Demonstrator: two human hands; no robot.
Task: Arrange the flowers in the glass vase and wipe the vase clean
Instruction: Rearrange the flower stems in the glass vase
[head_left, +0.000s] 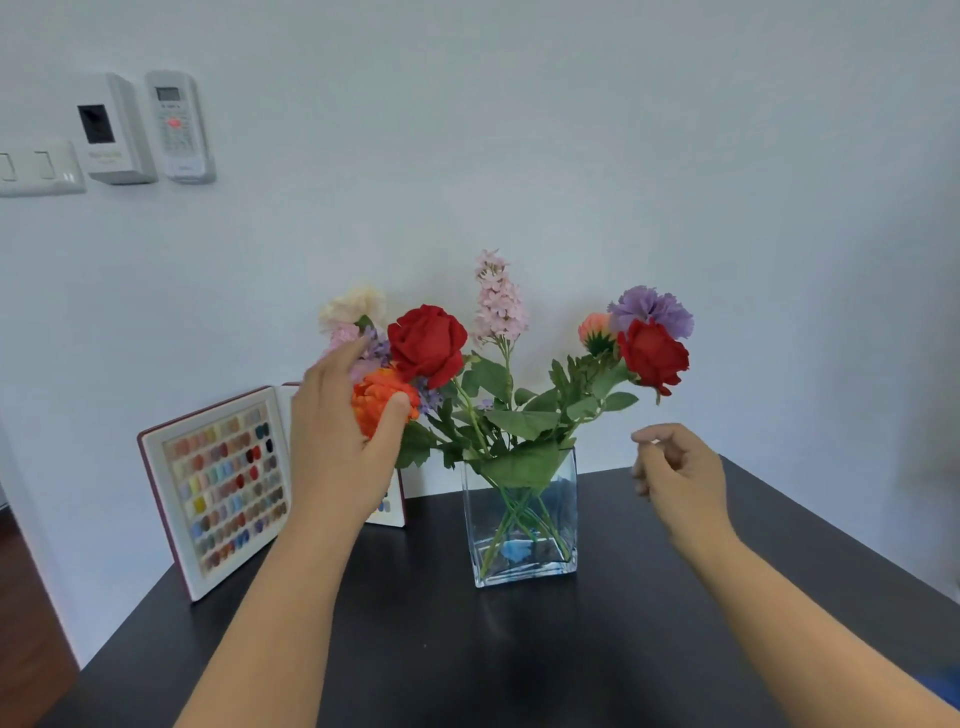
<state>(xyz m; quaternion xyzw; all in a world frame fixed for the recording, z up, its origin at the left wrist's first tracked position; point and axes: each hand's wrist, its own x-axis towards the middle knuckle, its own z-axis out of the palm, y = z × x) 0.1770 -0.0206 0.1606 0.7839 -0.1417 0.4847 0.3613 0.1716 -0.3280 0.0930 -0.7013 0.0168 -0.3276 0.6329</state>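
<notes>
The square clear glass vase (523, 525) stands mid-tabletop (519, 665), green stems crossing inside; left of its rim the left hand (343, 441) cups the ruffled orange flower (382, 400), grip closed on it; right of it the right hand (678, 475) hovers, fingers loosely curled, empty.

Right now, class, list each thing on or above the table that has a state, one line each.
Vase: upright on the table, stems inside.
Orange flower: in the vase, cupped by the left hand.
Right hand: empty, fingers loosely curled, touching nothing.
Swatch board: leaning against the wall.
</notes>
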